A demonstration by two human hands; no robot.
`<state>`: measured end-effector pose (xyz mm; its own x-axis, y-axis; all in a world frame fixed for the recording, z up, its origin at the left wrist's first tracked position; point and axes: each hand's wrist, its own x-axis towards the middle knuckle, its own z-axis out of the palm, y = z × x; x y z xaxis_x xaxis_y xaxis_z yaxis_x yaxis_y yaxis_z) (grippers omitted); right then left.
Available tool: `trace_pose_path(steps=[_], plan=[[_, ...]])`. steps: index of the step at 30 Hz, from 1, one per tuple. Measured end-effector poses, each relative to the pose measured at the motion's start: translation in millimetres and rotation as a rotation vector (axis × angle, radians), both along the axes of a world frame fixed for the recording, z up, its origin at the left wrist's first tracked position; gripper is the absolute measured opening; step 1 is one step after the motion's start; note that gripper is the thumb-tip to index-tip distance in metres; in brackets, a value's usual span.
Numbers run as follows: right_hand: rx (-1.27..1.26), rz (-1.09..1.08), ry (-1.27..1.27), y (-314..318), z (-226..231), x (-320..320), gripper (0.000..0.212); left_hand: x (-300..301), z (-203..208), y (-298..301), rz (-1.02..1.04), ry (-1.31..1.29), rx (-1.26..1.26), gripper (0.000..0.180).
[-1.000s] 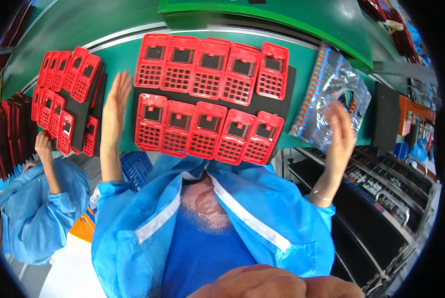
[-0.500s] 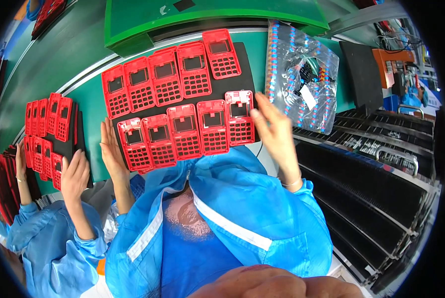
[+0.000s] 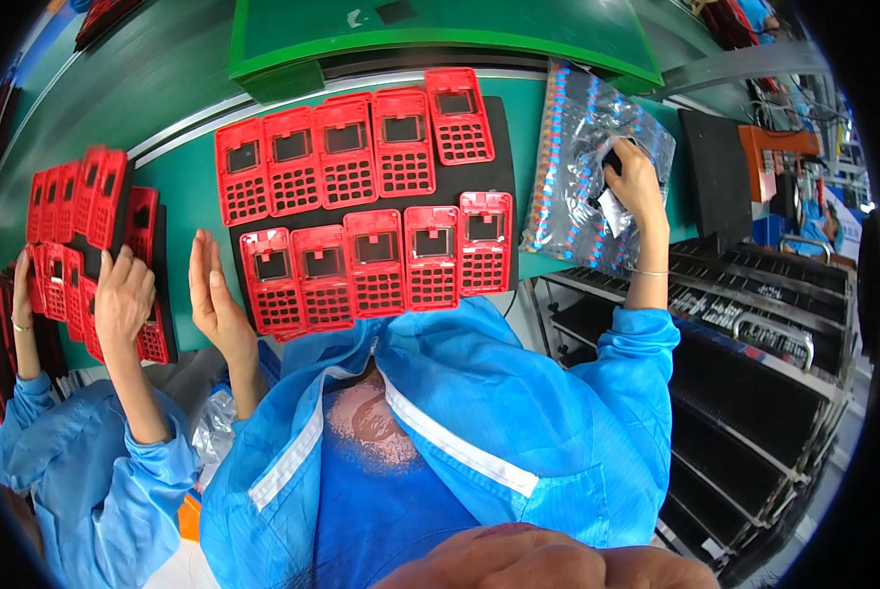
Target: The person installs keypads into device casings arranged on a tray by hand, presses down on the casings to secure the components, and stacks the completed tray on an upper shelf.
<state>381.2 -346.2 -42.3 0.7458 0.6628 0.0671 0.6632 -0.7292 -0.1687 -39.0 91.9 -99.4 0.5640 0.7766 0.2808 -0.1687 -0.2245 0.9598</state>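
A black board (image 3: 452, 185) lies before me with two rows of red plastic handset housings (image 3: 399, 157), each having a screen window and keypad holes. My left hand (image 3: 221, 306) is open beside the board's left edge, fingers stretched and holding nothing. At the right, my right hand (image 3: 638, 182) reaches down into a clear plastic bag (image 3: 569, 162) with blue and red marks. Its bent fingers close over small black parts (image 3: 609, 163) inside; the fingertips are partly hidden, so what they grip is unclear.
On the left, a co-worker's hands (image 3: 126, 290) hold another board of red housings (image 3: 62, 201). A green shelf (image 3: 440, 39) spans the far side of the green bench. A black panel (image 3: 713, 177) and a metal rack (image 3: 744, 393) stand on the right.
My right hand has left the board's right edge and moved right into the plastic bag. My left hand stays by the board's left side. The co-worker's board is now tilted up.
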Motion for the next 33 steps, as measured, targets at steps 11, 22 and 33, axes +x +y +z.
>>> trace_pose_path(steps=[11,22,33], plan=[[0.057,0.085,-0.107,-72,-20,58,0.058,3,8,-4,-0.021,0.039,0.05,0.044],[-0.079,-0.126,-0.364,-67,-59,96,0.075,2,6,-7,-0.034,0.016,0.073,0.043],[-0.116,-0.08,-0.524,-75,-51,85,0.067,2,5,-6,-0.007,0.101,0.126,0.038]])
